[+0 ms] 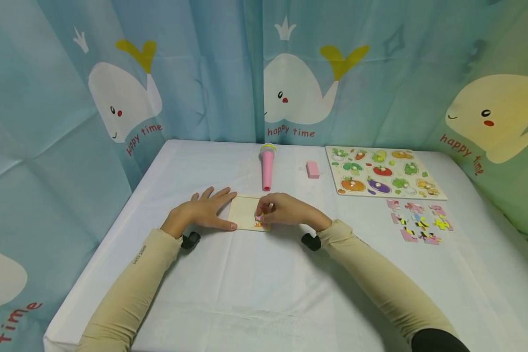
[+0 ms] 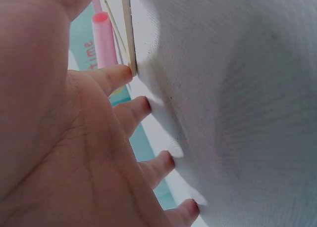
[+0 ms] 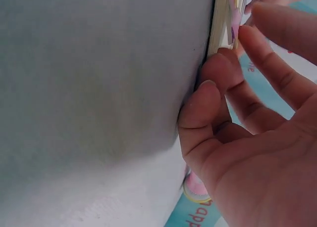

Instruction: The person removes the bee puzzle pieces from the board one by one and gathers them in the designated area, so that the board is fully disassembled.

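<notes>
A pale wooden puzzle board [image 1: 242, 210] lies flat on the white table between both hands. My left hand [image 1: 206, 211] rests with spread fingers at its left side, the thumb and a fingertip touching the board's edge. In the left wrist view, fingers [image 2: 131, 113] reach down to the cloth beside the board edge [image 2: 130, 39]. My right hand [image 1: 283, 209] pinches a small colourful puzzle piece [image 1: 258, 222] over the board's right part. From the right wrist, the piece [image 3: 235, 22] appears edge-on at the fingertips, above the board; part of it is hidden.
A pink toy microphone [image 1: 267, 168] lies behind the board, with a pink block [image 1: 312, 169] to its right. At the back right is a vegetable peg puzzle [image 1: 365, 173]. Several loose puzzle pieces [image 1: 441, 223] lie in front of it. Curtains [image 1: 229, 73] hang behind the table.
</notes>
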The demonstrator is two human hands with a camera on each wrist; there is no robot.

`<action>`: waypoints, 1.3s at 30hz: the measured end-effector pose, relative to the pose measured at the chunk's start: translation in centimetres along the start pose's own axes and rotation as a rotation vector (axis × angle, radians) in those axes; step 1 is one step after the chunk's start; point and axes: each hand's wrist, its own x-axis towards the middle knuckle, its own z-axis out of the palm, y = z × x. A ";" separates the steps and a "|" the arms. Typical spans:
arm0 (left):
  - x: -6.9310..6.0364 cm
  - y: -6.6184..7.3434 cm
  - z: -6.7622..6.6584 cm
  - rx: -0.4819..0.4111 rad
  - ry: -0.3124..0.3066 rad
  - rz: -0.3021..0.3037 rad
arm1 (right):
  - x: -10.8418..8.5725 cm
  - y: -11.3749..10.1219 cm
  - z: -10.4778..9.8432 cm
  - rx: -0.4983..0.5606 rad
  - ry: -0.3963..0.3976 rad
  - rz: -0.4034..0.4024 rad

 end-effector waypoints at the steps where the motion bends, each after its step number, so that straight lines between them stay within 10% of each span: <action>1: 0.0 0.0 0.0 0.001 -0.001 0.000 | 0.0 0.1 0.0 0.004 0.005 0.000; 39: 0.0 0.1 0.1 0.011 0.009 -0.010 | 0.0 0.2 0.8 0.013 0.101 0.051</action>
